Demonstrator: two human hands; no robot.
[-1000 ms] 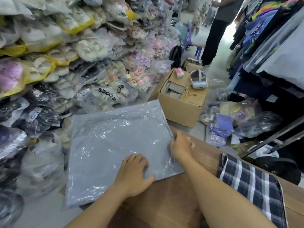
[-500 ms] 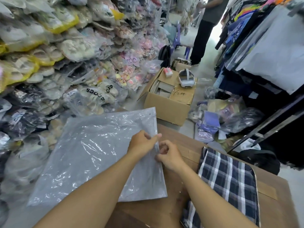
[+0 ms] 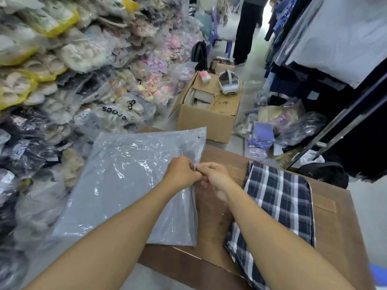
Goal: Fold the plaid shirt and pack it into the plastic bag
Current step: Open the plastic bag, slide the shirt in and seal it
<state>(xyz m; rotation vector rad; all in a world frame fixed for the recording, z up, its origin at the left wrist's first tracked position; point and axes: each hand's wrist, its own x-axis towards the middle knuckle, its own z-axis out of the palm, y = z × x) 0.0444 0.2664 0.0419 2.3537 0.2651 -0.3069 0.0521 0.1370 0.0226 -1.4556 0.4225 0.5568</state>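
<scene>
both hands, left hand [image 3: 182,172] and right hand [image 3: 215,176], pinch the thin, slippery plastic bag [image 3: 129,185] at its mouth edge; soft folded plaid shirt [image 3: 278,208] lies just right of that pinch.

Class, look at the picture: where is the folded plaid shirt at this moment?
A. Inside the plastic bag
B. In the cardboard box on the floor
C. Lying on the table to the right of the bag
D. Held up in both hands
C. The plaid shirt lies folded on the table, right of the plastic bag, whose edge both hands, left and right, pinch.
</scene>
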